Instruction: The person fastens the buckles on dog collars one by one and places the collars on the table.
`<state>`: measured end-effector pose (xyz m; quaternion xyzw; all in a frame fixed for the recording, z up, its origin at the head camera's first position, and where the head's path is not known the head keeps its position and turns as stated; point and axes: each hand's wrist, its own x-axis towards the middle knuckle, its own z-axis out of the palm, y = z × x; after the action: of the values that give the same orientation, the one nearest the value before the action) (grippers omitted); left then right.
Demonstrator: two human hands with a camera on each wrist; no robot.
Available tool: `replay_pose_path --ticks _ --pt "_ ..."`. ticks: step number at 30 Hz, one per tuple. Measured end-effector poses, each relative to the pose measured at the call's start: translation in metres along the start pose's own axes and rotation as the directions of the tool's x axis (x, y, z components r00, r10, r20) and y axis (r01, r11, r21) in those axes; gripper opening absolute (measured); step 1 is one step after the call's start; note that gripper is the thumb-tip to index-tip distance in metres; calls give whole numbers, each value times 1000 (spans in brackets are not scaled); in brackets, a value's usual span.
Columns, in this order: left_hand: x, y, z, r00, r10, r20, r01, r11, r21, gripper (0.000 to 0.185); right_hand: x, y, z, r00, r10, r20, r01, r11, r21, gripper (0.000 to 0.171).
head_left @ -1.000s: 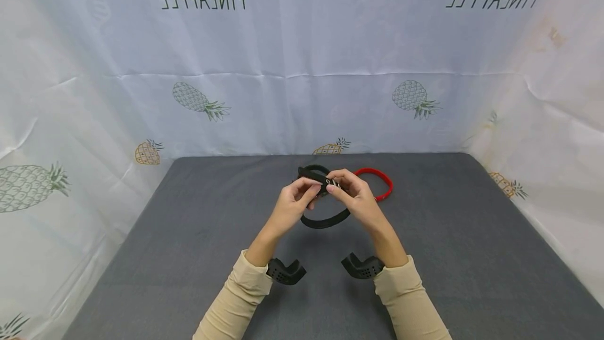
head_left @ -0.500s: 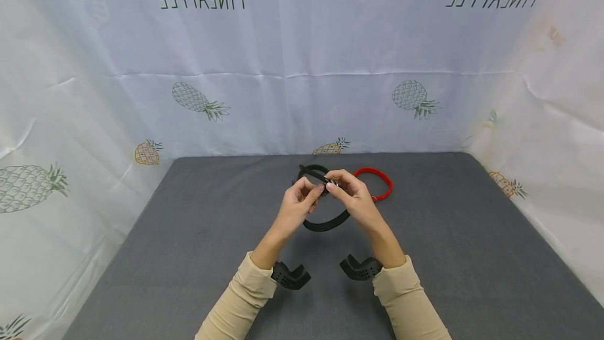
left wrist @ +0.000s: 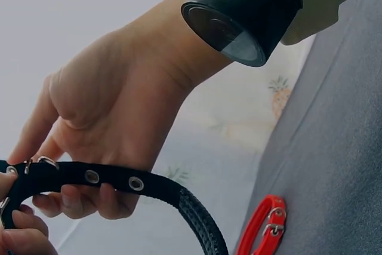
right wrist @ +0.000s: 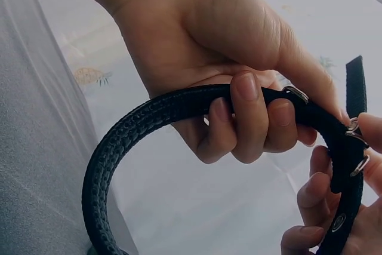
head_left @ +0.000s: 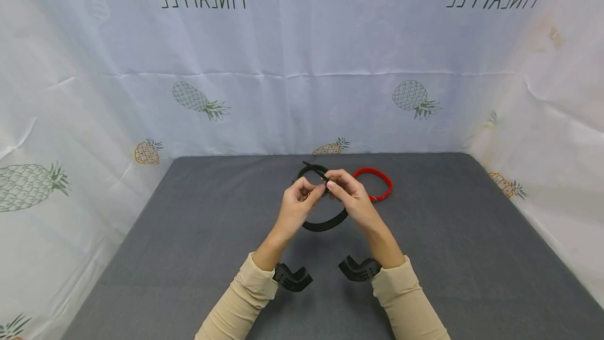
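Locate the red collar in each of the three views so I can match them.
Head: red collar on the grey table, just right of the right hand.
Left wrist: bottom centre-right, below the black collar.
Right wrist: not in view.
Shared landmark: the black collar.

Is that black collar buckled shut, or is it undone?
Cannot tell for certain. The black collar curves into a loop, its tip sticking up free, but both hands, left hand and right hand, cover the buckle.
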<state>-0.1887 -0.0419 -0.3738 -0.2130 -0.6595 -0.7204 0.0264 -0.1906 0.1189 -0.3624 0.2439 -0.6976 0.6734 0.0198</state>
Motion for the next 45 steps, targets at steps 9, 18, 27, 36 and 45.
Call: replay_pose_path --ticks 9,18,27,36,45 --pt "0 0 0 999 -22 -26 22 1000 4 20 -1 1 0 1000 -18 22 18 1000 6 17" --pt "1 4 -6 997 -75 -15 75 997 9 15 -2 0 -2 999 -11 38 10 1000 20 22" --pt "1 4 -11 998 -67 17 66 997 37 14 0 -2 2 997 75 -30 -74 997 26 14" --pt "1 4 -11 997 -71 16 70 996 57 18 -1 -4 1 997 72 -8 -71 996 46 12" --pt "3 5 -15 994 -94 57 87 990 110 19 0 -3 -3 993 108 -50 -105 993 47 11"
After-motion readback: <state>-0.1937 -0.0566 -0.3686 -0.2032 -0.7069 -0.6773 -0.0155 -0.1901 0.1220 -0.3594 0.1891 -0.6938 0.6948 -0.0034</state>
